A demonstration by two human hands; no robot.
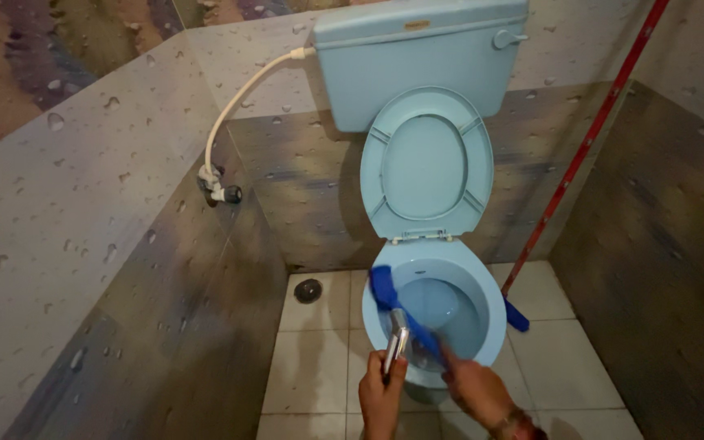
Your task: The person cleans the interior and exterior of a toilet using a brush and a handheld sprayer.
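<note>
Scrubbing the rim here: the blue toilet brush [388,295] has its head up on the left side of the blue toilet bowl [482,287], with the handle running down and right into the right hand [473,385], which is clenched around it. The left hand [381,393] is wrapped around a chrome hand sprayer [396,349] pointed into the bowl, just beside the brush handle.

Judging from this, best bet is to keep the brush head pressed flat to the rim and work around it in short strokes, with the sprayer aimed low into the bowl so it doesn't splash back. The two handles sit really close, so I'd keep them from knocking together.

The seat and lid [426,163] stand upright against the blue cistern [417,61]. A red-handled mop [580,155] leans at the right wall, and a floor drain [308,290] sits on the tiles left of the bowl.
</note>
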